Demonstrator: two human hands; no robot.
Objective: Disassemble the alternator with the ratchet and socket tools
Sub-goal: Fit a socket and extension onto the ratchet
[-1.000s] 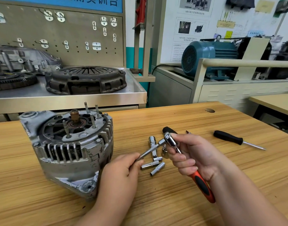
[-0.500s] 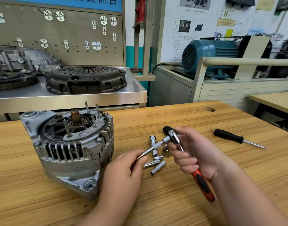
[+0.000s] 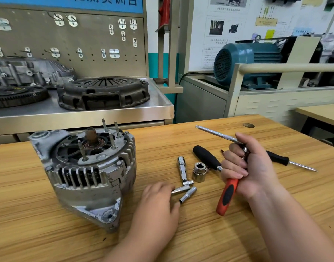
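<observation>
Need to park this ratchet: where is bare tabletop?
Bare wood: behind the chrome sockets, between the grey metal alternator and the black-handled screwdriver, and along the near edge in front of the alternator. Crowded: around the sockets, beside the right hand gripping the orange-handled ratchet.

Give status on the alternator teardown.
Early. Done: extension bar sits on the ratchet, held in the right hand. In hand: left hand touches a small socket on the table; none fitted yet. Left: alternator housing looks closed, no tool on it.
</observation>
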